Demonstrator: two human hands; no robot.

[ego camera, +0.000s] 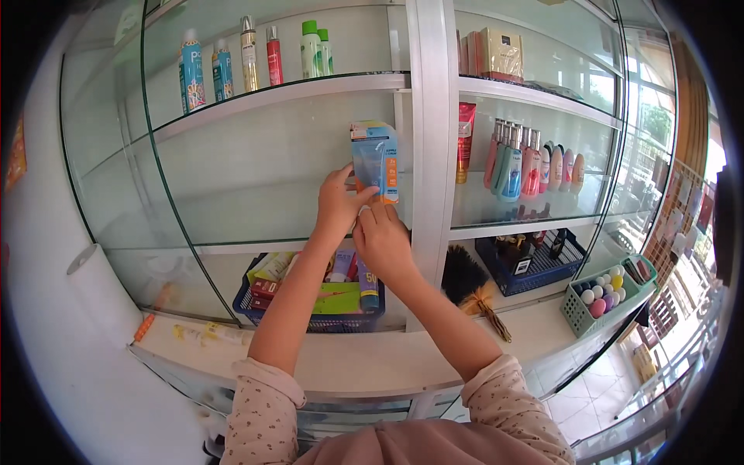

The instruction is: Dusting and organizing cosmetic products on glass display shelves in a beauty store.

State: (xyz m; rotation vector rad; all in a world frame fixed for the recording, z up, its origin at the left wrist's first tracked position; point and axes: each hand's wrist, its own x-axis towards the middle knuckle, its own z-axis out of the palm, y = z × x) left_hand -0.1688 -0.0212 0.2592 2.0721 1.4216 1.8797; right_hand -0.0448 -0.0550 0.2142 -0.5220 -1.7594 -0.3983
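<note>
A blue-and-orange carded pack (375,157) with a tube inside stands upright at the middle glass shelf (267,242), near the white upright post. My left hand (340,200) grips its left side and lower front, the thumb across the front. At the pack's bottom edge is my right hand (381,235), its fingers curled against it; the fingertips are partly hidden. Below my hands sits a dark blue plastic basket (343,323) holding several boxes and tubes, among them a purple-and-yellow tube (368,285).
Spray cans (192,72) and bottles line the upper left shelf. Right of the post (431,145) stand a red tube (465,142) and pump bottles (511,165). Lower right are a black duster (465,273), another blue basket (532,279) and a green basket (581,317). A sliding glass edge (168,197) runs left.
</note>
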